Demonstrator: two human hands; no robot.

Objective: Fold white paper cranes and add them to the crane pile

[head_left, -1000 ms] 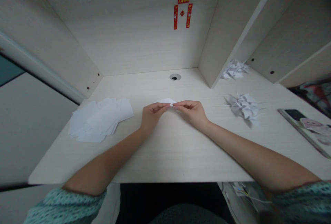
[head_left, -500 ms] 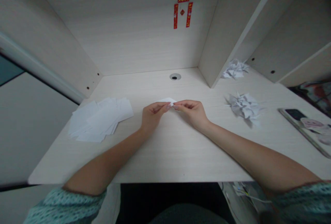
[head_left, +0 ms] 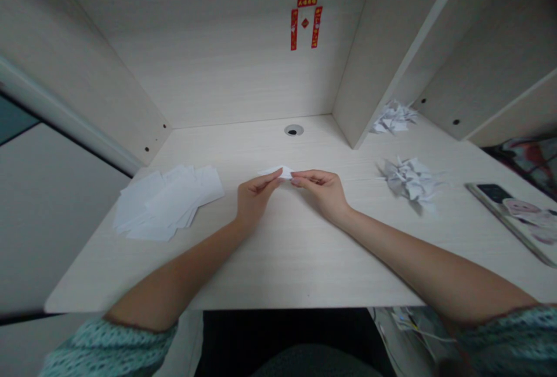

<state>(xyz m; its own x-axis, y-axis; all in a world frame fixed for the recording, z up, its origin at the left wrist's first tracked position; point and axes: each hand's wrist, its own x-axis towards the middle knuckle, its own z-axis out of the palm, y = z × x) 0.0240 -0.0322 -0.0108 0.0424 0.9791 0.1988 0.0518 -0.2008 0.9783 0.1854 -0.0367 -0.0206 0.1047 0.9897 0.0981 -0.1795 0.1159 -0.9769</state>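
Midway across the surface (head_left: 300, 261), nearer its back edge than its front one, a partly folded paper slip (head_left: 285, 171) sits between two pinching grips: the left hand (head_left: 256, 194) has thumb and forefinger closed on its near side, and the right hand (head_left: 324, 188) nips its right end the same way. Fingers cover much of the fold, so I can't fairly tell how sharp or straight the crease is. If the two grips pull unevenly, the thin paper could skew or tear; if one lets go early, the fold could spring open. The loose stack of paper sheets (head_left: 169, 197) fans out close to the left edge, with the left forearm just beside its near right corner, so an outward swing of that elbow could push sheets toward the edge. On the right half, well apart from the right hand, a heap of folded paper pieces (head_left: 411, 180) could scatter if that forearm swept across it. A flat cased device (head_left: 513, 214) lies by the right edge. Space for moving is most generous between the forearms, down to the front edge; behind the slip, room reaches back past the cable grommet (head_left: 294, 130) to the back edge.
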